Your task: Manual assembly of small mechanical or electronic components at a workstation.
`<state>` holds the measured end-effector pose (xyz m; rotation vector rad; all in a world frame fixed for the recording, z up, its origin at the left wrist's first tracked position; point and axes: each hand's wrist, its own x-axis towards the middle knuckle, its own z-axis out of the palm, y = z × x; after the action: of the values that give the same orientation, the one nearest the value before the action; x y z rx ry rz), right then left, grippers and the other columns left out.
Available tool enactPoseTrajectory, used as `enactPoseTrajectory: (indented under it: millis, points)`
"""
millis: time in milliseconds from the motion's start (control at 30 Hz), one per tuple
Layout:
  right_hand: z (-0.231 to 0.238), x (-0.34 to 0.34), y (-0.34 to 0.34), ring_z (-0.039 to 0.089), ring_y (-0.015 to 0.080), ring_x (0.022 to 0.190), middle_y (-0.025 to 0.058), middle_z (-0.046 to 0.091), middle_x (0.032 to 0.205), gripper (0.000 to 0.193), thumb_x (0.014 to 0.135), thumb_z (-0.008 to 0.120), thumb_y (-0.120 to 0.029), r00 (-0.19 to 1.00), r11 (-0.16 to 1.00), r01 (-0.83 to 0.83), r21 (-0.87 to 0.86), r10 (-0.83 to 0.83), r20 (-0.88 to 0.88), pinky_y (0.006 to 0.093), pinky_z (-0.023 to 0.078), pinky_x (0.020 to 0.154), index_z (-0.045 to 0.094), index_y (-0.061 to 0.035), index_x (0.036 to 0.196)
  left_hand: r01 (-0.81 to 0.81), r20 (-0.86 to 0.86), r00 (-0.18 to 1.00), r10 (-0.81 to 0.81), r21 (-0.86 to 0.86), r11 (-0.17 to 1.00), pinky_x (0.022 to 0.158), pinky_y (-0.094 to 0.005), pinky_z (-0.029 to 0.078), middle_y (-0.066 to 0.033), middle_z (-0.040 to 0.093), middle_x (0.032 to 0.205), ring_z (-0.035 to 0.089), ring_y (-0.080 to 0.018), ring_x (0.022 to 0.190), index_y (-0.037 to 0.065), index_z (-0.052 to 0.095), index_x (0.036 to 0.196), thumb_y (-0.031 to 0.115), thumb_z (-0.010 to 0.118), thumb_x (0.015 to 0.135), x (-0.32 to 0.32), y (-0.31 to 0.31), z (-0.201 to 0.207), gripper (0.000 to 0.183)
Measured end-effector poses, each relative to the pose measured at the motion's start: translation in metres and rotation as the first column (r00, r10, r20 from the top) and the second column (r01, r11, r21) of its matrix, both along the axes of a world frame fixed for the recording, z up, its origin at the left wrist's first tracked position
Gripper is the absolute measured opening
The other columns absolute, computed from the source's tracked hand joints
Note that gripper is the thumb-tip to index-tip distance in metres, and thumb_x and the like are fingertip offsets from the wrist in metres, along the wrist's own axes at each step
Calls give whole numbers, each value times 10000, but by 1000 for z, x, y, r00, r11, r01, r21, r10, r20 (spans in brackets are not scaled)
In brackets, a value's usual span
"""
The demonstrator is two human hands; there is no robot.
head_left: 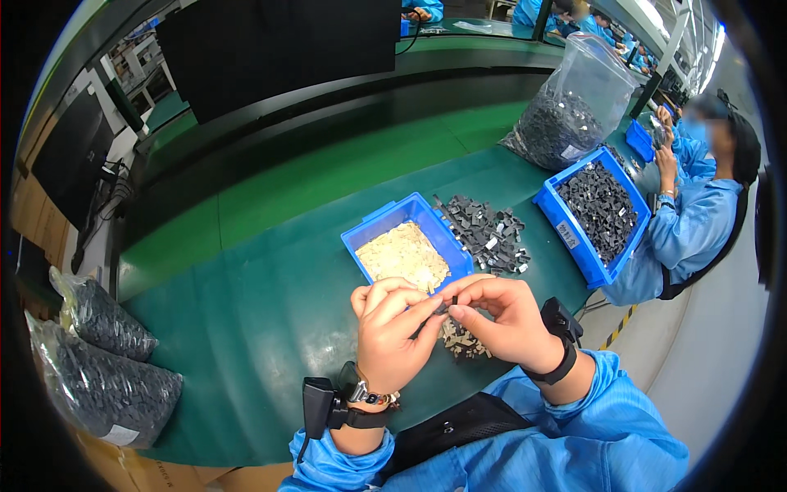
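Over the green table my left hand (395,330) and my right hand (510,321) meet fingertip to fingertip. Both are closed in a pinch around a small black plastic piece (454,301), mostly covered by the fingers. Just beyond them stands a blue bin (367,226) with many small cream-coloured pieces (403,252) in it. Beneath and beside my right hand lies a small pile of tan and dark pieces (464,339), partly hidden by the hand. A loose heap of small black plastic parts (485,233) spreads to the right of the bin.
A larger blue bin (567,238) full of black parts stands at the right, with a big clear bag (566,115) of dark parts behind it. Two filled plastic bags (111,385) lie at the left table edge. A co-worker in blue (697,217) sits at the right.
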<state>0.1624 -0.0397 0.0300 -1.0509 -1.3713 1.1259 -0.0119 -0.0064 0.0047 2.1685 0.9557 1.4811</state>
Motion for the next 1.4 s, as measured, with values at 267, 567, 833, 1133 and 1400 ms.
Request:
enactPoseTrajectory:
  millis: [267, 567, 833, 1133, 1400]
  points:
    - [6, 4, 4, 653, 111, 815, 118, 715, 943, 85, 833, 690, -45, 987, 998, 9, -56, 0, 162, 257, 535, 742, 681, 40, 834, 23, -75, 997, -23, 1, 1000, 835, -393, 328, -12, 669, 813, 587, -250, 910, 86, 746, 909, 87, 793, 658, -1, 2, -1, 255]
    - [8, 8, 7, 669, 124, 788, 127, 723, 916, 85, 803, 698, -42, 979, 995, 6, -97, 14, 205, 266, 544, 740, 694, 42, 817, 44, -93, 995, -45, -14, 999, 853, -409, 296, 18, 652, 847, 571, -226, 945, 100, 728, 921, 84, 783, 665, 0, 3, -5, 262]
    - [9, 8, 8, 674, 132, 759, 113, 725, 883, 82, 792, 703, -55, 966, 996, 2, -88, 21, 259, 266, 544, 719, 707, 26, 803, 35, -114, 993, -37, -17, 999, 853, -401, 317, -10, 675, 823, 586, -250, 932, 85, 741, 903, 91, 786, 672, -1, 2, -2, 235]
    - [6, 10, 9, 675, 132, 756, 117, 722, 847, 95, 780, 703, -50, 965, 995, -3, -99, 29, 262, 267, 545, 711, 712, 36, 818, 44, -126, 991, -47, -28, 999, 869, -400, 305, -8, 668, 823, 575, -245, 937, 77, 744, 900, 101, 791, 665, -1, 1, -1, 240]
    - [4, 15, 12, 673, 121, 767, 113, 723, 861, 92, 799, 709, -24, 983, 984, -53, -172, 82, 167, 257, 548, 722, 712, 56, 845, 44, -141, 989, -47, -29, 999, 875, -395, 300, -4, 671, 825, 577, -237, 938, 81, 747, 897, 118, 802, 658, -1, 1, -1, 248]
